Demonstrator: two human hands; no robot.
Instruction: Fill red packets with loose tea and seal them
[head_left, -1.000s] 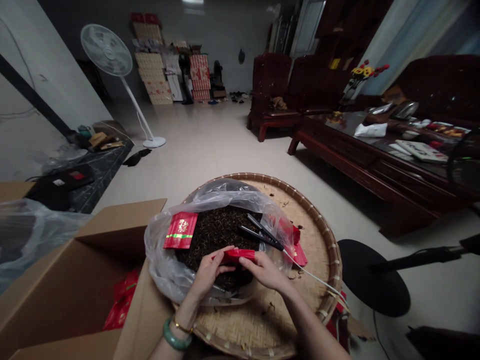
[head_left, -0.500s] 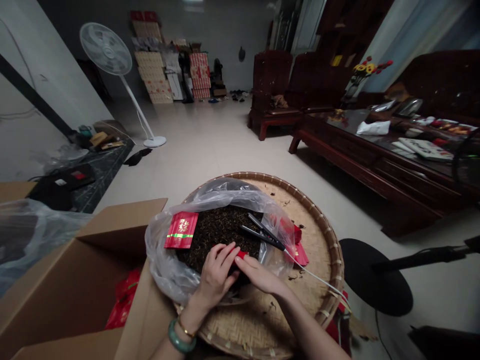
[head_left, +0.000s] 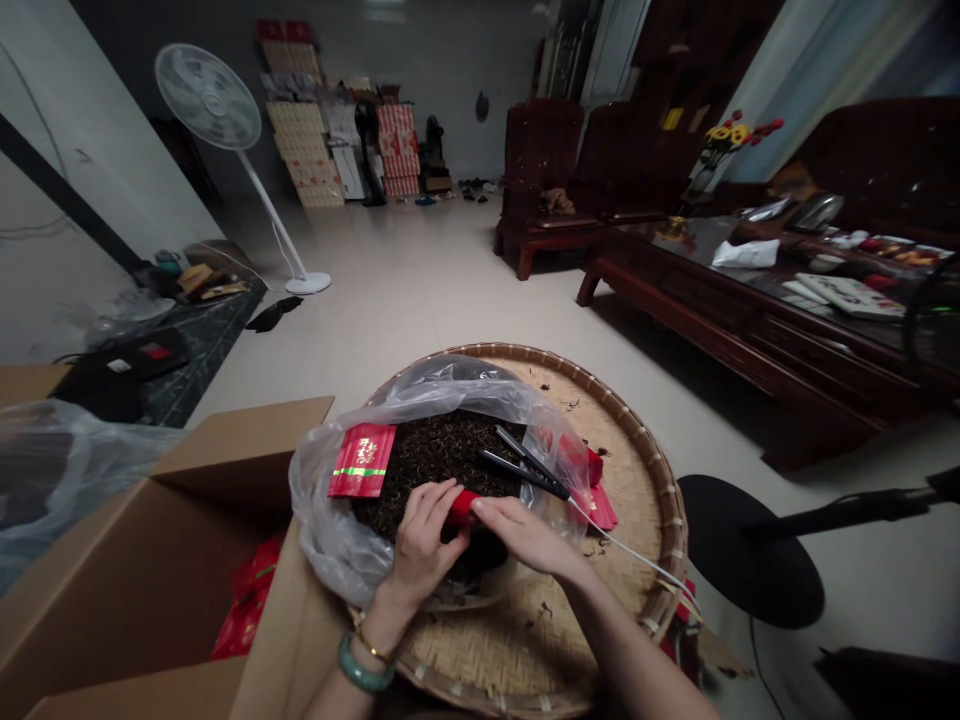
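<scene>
Both hands hold a small red packet (head_left: 463, 506) over loose dark tea leaves (head_left: 439, 447). My left hand (head_left: 426, 530) grips its left side with bent fingers; my right hand (head_left: 517, 530) pinches its right end. Much of the packet is hidden behind my fingers. The leaves fill an open clear plastic bag (head_left: 319, 530). A flat red tea packet (head_left: 362, 460) with gold print and a green stripe lies on the bag's left side. On the leaves at right rests a black hair straightener (head_left: 536, 476), its plates apart, with a white cord.
A round woven bamboo tray (head_left: 660, 500) carries the bag and more red packets (head_left: 600, 508). At left, an open cardboard box (head_left: 97, 590) has red packets inside. A black round stand base (head_left: 750, 555) is at right, and a white fan (head_left: 307, 283) stands farther back.
My hands have drawn slightly apart, so more of the red packet shows between them. The straightener and the flat packet have stayed in place.
</scene>
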